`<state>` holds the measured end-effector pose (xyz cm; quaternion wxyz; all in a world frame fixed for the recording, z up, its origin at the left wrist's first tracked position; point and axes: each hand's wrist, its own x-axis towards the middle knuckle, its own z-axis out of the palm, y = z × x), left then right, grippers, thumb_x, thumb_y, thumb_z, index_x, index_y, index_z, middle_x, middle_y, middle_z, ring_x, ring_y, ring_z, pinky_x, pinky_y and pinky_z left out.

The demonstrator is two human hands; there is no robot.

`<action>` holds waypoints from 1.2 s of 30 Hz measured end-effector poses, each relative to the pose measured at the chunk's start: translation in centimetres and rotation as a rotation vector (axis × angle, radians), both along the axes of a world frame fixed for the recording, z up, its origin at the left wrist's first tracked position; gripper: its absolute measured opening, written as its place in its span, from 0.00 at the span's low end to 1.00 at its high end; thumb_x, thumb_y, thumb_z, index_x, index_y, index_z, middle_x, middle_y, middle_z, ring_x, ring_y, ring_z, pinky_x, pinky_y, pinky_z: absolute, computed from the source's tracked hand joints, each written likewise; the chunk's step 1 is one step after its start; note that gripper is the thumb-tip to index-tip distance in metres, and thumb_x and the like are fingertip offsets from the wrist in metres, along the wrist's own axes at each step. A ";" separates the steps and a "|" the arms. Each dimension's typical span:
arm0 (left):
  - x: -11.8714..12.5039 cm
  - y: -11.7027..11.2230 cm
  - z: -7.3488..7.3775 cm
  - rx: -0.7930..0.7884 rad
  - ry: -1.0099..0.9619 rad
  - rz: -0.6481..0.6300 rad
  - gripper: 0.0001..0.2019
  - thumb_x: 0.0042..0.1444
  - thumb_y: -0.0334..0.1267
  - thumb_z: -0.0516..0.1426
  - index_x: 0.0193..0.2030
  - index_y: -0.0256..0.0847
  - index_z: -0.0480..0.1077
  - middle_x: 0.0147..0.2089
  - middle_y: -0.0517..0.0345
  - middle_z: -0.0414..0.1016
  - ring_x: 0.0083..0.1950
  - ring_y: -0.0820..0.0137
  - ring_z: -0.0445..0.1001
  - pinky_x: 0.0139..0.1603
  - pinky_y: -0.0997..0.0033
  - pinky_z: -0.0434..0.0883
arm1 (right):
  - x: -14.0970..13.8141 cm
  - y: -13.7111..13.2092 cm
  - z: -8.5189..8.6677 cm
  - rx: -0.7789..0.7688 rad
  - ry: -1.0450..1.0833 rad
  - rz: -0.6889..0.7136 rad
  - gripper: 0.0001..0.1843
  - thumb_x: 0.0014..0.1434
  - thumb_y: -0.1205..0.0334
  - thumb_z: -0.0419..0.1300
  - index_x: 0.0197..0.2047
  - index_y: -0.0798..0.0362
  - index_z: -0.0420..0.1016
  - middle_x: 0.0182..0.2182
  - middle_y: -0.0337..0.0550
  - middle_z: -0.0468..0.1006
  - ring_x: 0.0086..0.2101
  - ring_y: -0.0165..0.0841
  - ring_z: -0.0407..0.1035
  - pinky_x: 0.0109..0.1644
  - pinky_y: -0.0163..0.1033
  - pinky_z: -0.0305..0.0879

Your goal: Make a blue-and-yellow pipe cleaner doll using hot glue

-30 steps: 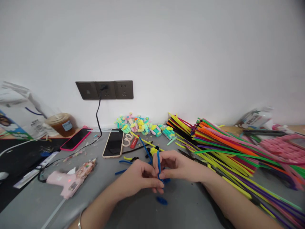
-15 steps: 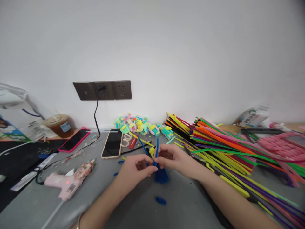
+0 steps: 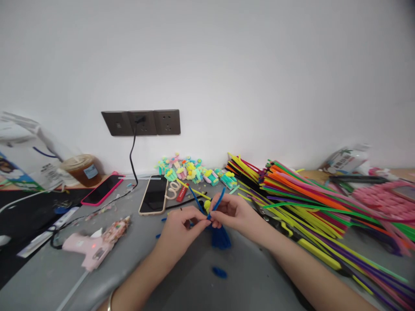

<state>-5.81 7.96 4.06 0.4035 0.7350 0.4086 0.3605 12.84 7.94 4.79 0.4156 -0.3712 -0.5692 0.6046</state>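
Observation:
My left hand (image 3: 180, 229) and my right hand (image 3: 234, 214) meet over the grey table (image 3: 181, 285), both pinched on a blue pipe cleaner (image 3: 216, 203). Its two free ends stick up in a V above my fingertips. A folded blue bundle (image 3: 221, 237) hangs from the pinch down onto the table. A small blue scrap (image 3: 219, 272) lies just in front of my hands. A little yellow piece (image 3: 207, 205) sits behind my fingers.
A big pile of coloured pipe cleaners (image 3: 311, 198) fills the right side. A pink glue gun (image 3: 87, 246) lies at the left, two phones (image 3: 154, 194) (image 3: 103, 189) behind it. Small finished figures (image 3: 194, 169) heap by the wall, a drink cup (image 3: 80, 169) at far left.
My hands moved up and away from me with the blue pipe cleaner. Its single upright end is now a V, and the blue bundle shows below.

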 end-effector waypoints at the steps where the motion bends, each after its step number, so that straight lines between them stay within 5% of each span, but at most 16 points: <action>1: 0.0 0.0 0.0 0.021 0.005 0.001 0.09 0.55 0.38 0.59 0.28 0.38 0.78 0.28 0.56 0.79 0.27 0.73 0.68 0.27 0.75 0.59 | 0.0 0.0 -0.1 -0.005 -0.001 -0.006 0.21 0.47 0.49 0.73 0.33 0.54 0.70 0.24 0.35 0.74 0.24 0.27 0.72 0.30 0.33 0.70; 7: 0.2 0.1 0.1 -0.111 -0.081 0.065 0.10 0.53 0.42 0.60 0.31 0.38 0.78 0.29 0.54 0.79 0.29 0.70 0.72 0.26 0.75 0.62 | 0.0 0.0 0.1 0.107 -0.093 -0.095 0.18 0.52 0.48 0.69 0.33 0.54 0.70 0.24 0.39 0.77 0.26 0.32 0.75 0.32 0.37 0.73; 11: 0.4 0.0 0.3 -0.384 -0.284 0.065 0.17 0.52 0.50 0.62 0.34 0.36 0.77 0.30 0.53 0.79 0.25 0.72 0.70 0.20 0.77 0.59 | 0.1 -0.5 0.5 0.549 -0.274 -0.339 0.06 0.59 0.60 0.63 0.34 0.52 0.73 0.29 0.43 0.79 0.31 0.34 0.76 0.35 0.37 0.72; 15: 0.6 -0.3 0.3 -0.492 -0.427 0.028 0.19 0.50 0.51 0.64 0.36 0.35 0.78 0.25 0.56 0.75 0.25 0.74 0.68 0.20 0.79 0.59 | 0.3 -1.1 1.1 0.993 -0.439 -0.249 0.05 0.63 0.69 0.58 0.37 0.52 0.73 0.34 0.46 0.79 0.36 0.34 0.75 0.40 0.36 0.71; 19: 0.7 -0.5 0.3 -0.580 -0.514 0.024 0.18 0.49 0.51 0.66 0.32 0.34 0.78 0.23 0.58 0.71 0.24 0.78 0.63 0.21 0.80 0.57 | 0.3 -1.5 1.5 1.157 -0.593 -0.256 0.05 0.64 0.68 0.58 0.39 0.51 0.74 0.38 0.48 0.76 0.39 0.34 0.72 0.42 0.38 0.69; 28: 0.8 -0.6 0.4 -0.643 -0.550 0.014 0.19 0.45 0.52 0.68 0.26 0.34 0.75 0.26 0.58 0.71 0.25 0.78 0.61 0.22 0.79 0.58 | 0.4 -1.4 1.2 1.299 -0.729 -0.297 0.09 0.65 0.73 0.55 0.39 0.51 0.74 0.38 0.46 0.77 0.38 0.34 0.68 0.42 0.41 0.60; 36: 0.3 0.0 0.7 -0.449 -0.318 -0.015 0.21 0.51 0.55 0.63 0.26 0.35 0.76 0.25 0.59 0.72 0.22 0.78 0.59 0.23 0.77 0.55 | 0.4 -0.9 1.1 0.921 -0.529 -0.140 0.05 0.67 0.66 0.55 0.39 0.51 0.72 0.39 0.46 0.77 0.42 0.37 0.70 0.47 0.42 0.63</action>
